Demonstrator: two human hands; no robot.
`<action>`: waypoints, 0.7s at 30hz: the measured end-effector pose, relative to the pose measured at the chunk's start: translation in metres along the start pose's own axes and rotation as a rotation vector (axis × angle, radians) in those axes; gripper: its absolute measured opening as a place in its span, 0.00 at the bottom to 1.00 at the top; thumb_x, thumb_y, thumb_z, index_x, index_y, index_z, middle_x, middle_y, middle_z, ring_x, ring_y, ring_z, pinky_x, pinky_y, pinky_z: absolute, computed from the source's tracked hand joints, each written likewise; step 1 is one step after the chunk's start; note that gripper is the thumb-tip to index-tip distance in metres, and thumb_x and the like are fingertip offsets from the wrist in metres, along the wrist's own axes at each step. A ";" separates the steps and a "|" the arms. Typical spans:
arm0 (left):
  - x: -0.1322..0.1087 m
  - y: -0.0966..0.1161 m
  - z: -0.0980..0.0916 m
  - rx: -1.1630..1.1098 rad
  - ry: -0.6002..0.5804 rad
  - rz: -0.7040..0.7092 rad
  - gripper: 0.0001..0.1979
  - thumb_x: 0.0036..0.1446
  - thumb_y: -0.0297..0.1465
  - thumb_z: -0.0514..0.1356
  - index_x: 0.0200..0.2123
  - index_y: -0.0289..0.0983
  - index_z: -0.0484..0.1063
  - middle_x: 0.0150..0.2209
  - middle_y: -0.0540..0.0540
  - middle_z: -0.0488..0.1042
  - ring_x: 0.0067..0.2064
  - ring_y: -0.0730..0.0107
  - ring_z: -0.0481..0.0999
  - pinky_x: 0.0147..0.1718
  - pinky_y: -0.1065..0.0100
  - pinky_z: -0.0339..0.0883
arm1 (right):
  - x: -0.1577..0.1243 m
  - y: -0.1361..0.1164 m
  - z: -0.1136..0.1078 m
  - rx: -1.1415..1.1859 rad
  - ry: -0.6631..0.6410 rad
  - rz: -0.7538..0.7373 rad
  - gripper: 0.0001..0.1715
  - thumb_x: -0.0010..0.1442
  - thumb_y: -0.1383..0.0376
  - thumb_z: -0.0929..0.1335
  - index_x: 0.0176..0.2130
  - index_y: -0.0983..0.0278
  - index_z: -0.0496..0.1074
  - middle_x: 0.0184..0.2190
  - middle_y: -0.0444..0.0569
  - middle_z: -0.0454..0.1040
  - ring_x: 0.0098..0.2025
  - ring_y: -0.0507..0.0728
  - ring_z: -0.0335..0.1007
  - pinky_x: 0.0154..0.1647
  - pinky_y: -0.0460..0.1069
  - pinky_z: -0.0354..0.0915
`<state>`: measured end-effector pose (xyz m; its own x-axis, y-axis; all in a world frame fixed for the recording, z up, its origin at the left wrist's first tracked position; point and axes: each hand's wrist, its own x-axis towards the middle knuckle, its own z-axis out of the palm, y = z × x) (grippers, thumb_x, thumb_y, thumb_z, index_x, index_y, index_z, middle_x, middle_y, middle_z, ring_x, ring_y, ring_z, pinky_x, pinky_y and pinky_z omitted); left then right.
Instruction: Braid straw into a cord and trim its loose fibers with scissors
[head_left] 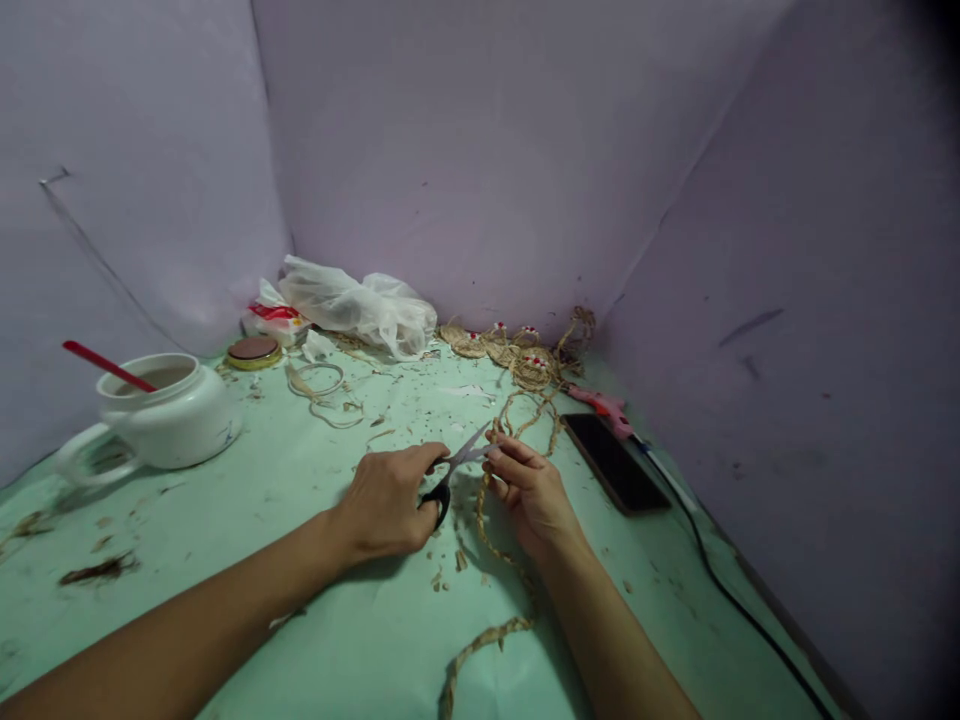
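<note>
My left hand point(390, 498) is closed round the black handles of a pair of scissors point(456, 466). The blades stand apart and point toward my right hand point(529, 492). Between the fingers of that hand, pinched near the blade tips, is a braided straw cord point(487, 525). From there the cord runs down past my right wrist and curls toward the front of the table. More loops of cord point(534, 408) lie just beyond my right fingertips. Whether the blades touch the cord cannot be made out.
Woven straw pieces with red and white beads point(531, 368) lie at the back wall. A phone point(616, 465), a pink glue gun point(602, 408) and its cable are on the right. Leftward stand a white mug point(176, 425), a round tin point(253, 352) and a plastic bag point(360, 305).
</note>
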<state>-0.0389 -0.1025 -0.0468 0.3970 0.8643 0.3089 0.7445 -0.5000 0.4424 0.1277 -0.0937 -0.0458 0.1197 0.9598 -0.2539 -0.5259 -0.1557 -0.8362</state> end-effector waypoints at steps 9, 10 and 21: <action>0.000 -0.006 0.009 0.200 -0.044 0.021 0.24 0.45 0.28 0.52 0.49 0.38 0.62 0.42 0.43 0.73 0.42 0.59 0.72 0.39 0.61 0.65 | 0.000 0.002 0.002 0.052 0.026 -0.036 0.18 0.29 0.70 0.75 0.27 0.66 0.74 0.21 0.42 0.72 0.20 0.47 0.65 0.22 0.43 0.62; -0.001 -0.008 0.009 0.203 -0.041 0.019 0.24 0.45 0.28 0.51 0.49 0.38 0.62 0.42 0.44 0.73 0.42 0.59 0.72 0.39 0.61 0.65 | 0.001 0.002 0.001 0.053 0.021 -0.041 0.18 0.30 0.70 0.75 0.27 0.66 0.74 0.21 0.42 0.72 0.20 0.47 0.65 0.22 0.43 0.62; 0.001 -0.006 0.009 0.223 -0.030 -0.003 0.24 0.46 0.29 0.51 0.50 0.38 0.62 0.39 0.44 0.74 0.40 0.60 0.73 0.37 0.62 0.66 | -0.002 0.003 0.001 -0.023 -0.031 -0.076 0.18 0.31 0.69 0.75 0.29 0.66 0.74 0.21 0.42 0.72 0.21 0.48 0.64 0.23 0.44 0.61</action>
<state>-0.0380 -0.0985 -0.0569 0.4082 0.8685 0.2813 0.8443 -0.4764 0.2454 0.1253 -0.0961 -0.0469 0.1325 0.9756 -0.1749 -0.4972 -0.0873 -0.8633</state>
